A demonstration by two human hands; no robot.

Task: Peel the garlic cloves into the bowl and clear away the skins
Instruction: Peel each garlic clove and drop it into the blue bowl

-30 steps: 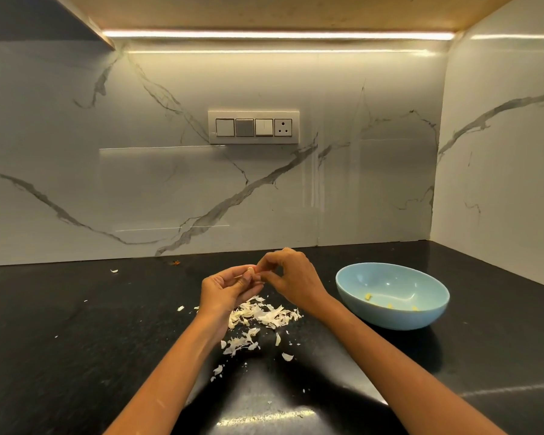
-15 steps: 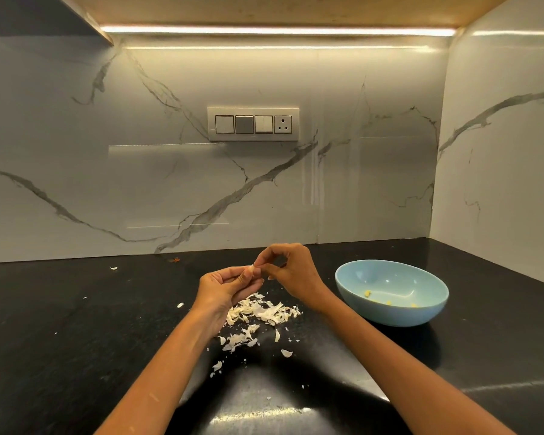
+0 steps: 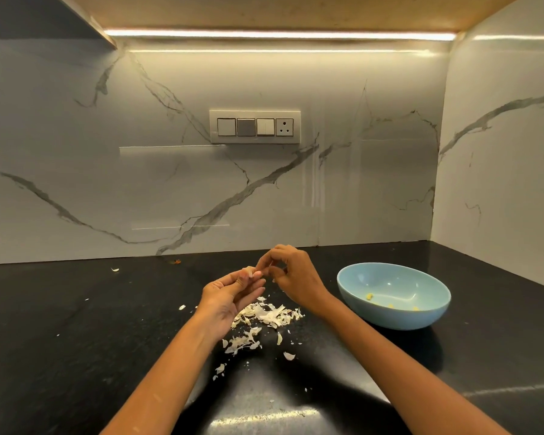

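Black counter (image 3: 76,340), both hands' grip pinching pale garlic clove (image 3: 252,272), papery skins (image 3: 264,315), blue bowl (image 3: 421,318)

Both bare forearms are reaching forward from the lower edge of the view and converging toward the middle, the hands meeting above the surface. The left hand (image 3: 230,293) is lying palm up with its fingers loosely curled and pointing to the right, its thumb and fingertips forming a grip on something small and pale at their tips. The right hand (image 3: 291,276) is arching over from the right, back of the hand showing, wrist bent, with its thumb and forefinger curled into a pinching grip right against the left hand's fingertips.
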